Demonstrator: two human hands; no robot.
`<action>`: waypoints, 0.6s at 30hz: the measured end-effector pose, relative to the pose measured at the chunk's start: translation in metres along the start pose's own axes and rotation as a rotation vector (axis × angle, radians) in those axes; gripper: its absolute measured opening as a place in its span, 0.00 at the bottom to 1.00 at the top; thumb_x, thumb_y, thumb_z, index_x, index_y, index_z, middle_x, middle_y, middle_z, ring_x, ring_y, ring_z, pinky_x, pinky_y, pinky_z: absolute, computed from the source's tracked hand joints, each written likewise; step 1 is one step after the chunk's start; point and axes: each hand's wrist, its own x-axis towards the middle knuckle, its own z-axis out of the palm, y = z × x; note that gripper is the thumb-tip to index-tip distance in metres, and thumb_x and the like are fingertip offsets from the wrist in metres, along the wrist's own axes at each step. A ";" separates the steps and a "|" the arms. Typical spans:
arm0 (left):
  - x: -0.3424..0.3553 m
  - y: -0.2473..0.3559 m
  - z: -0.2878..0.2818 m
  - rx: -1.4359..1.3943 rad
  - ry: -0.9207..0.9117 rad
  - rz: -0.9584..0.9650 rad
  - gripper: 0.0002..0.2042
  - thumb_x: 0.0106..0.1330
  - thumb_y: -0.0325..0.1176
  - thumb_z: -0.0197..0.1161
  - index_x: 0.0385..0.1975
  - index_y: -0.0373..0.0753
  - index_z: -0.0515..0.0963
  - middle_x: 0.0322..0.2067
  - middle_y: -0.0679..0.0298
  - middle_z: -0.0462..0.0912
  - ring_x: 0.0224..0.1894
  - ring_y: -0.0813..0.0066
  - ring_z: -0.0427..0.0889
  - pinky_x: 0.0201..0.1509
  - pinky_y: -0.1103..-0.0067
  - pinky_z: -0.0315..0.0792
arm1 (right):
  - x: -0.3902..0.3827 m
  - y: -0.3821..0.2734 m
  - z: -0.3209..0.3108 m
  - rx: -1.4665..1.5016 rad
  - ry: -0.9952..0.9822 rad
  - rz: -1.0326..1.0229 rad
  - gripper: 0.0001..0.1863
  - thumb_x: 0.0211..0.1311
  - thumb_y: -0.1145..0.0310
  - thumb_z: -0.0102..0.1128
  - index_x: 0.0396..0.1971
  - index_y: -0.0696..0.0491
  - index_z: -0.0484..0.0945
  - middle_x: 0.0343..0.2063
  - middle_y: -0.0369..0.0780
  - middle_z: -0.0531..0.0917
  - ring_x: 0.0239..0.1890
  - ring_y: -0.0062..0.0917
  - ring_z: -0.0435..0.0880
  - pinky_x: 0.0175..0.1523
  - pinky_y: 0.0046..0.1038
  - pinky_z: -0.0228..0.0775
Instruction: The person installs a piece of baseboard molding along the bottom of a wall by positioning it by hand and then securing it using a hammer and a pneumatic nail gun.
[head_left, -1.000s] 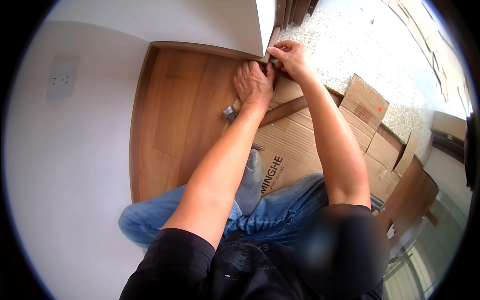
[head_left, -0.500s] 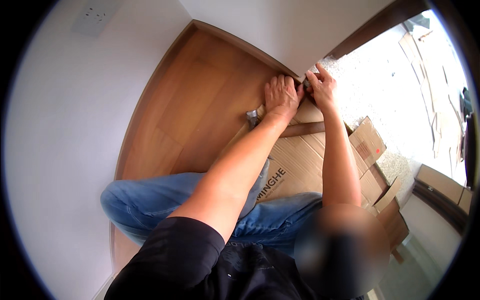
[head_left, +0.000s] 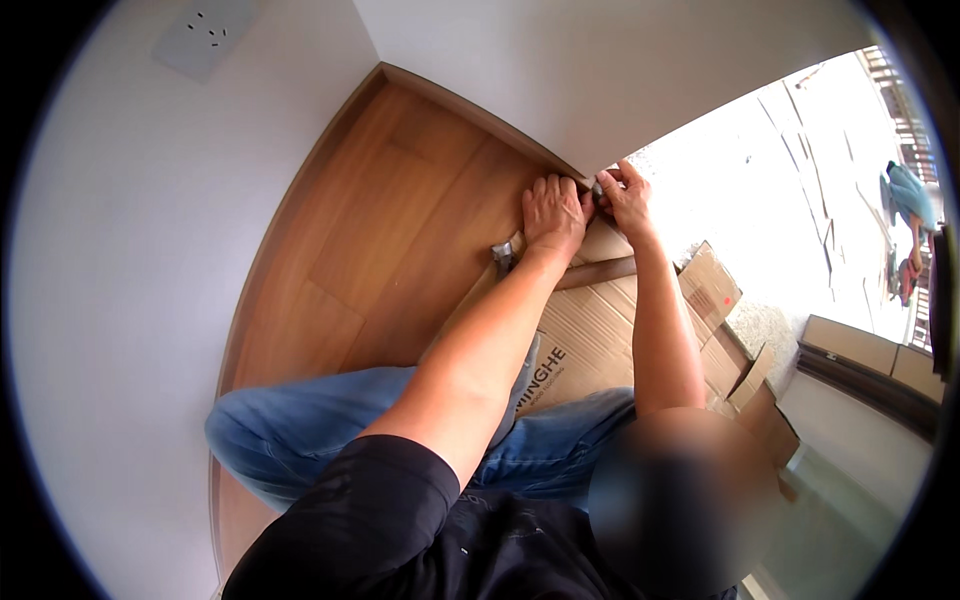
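At the wall corner, my left hand lies with its fingers stretched over the floor's edge, against the brown skirting board. Its thumb points toward the corner. Just right of it, my right hand is closed, thumb and fingers pinched around a small dark grey thing at the end of the skirting; its kind is too small to tell. A hammer lies below my left wrist, its metal head to the left and what looks like its brown handle running right beneath my forearm.
Flattened cardboard covers the floor between my legs. Wood flooring stretches left to a white wall with a socket. Beyond the corner is a bright pale floor with long strips. Brown boards lie at the right.
The view has shifted, so the corner and both hands appear slightly lower and to the left. My right hand's fingers have drawn in closer around the small dark grey thing; my left hand stays in place.
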 end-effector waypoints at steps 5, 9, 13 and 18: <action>0.000 -0.001 -0.002 0.005 0.006 0.000 0.14 0.69 0.46 0.68 0.38 0.42 0.78 0.42 0.60 0.82 0.51 0.58 0.79 0.56 0.60 0.70 | -0.002 -0.003 0.003 0.028 0.021 0.024 0.33 0.72 0.62 0.72 0.73 0.55 0.73 0.40 0.38 0.89 0.27 0.17 0.83 0.33 0.24 0.79; 0.000 0.000 -0.003 0.019 -0.023 -0.007 0.14 0.69 0.46 0.68 0.39 0.42 0.79 0.42 0.61 0.83 0.52 0.58 0.79 0.56 0.60 0.70 | -0.003 -0.002 0.003 0.040 0.021 0.033 0.33 0.71 0.62 0.72 0.73 0.54 0.73 0.40 0.37 0.89 0.28 0.17 0.83 0.33 0.23 0.79; 0.000 -0.001 -0.001 0.011 -0.023 0.005 0.14 0.69 0.46 0.68 0.39 0.42 0.79 0.43 0.60 0.83 0.52 0.58 0.79 0.56 0.60 0.71 | -0.001 0.000 0.001 0.017 0.019 0.032 0.34 0.71 0.61 0.72 0.73 0.54 0.73 0.40 0.37 0.89 0.28 0.17 0.83 0.34 0.23 0.79; 0.000 -0.001 -0.002 0.015 -0.019 0.007 0.14 0.69 0.46 0.68 0.39 0.43 0.79 0.43 0.60 0.82 0.52 0.58 0.79 0.56 0.59 0.71 | 0.000 0.001 -0.001 0.040 0.001 0.054 0.35 0.70 0.61 0.73 0.74 0.53 0.72 0.41 0.37 0.89 0.28 0.17 0.83 0.34 0.24 0.80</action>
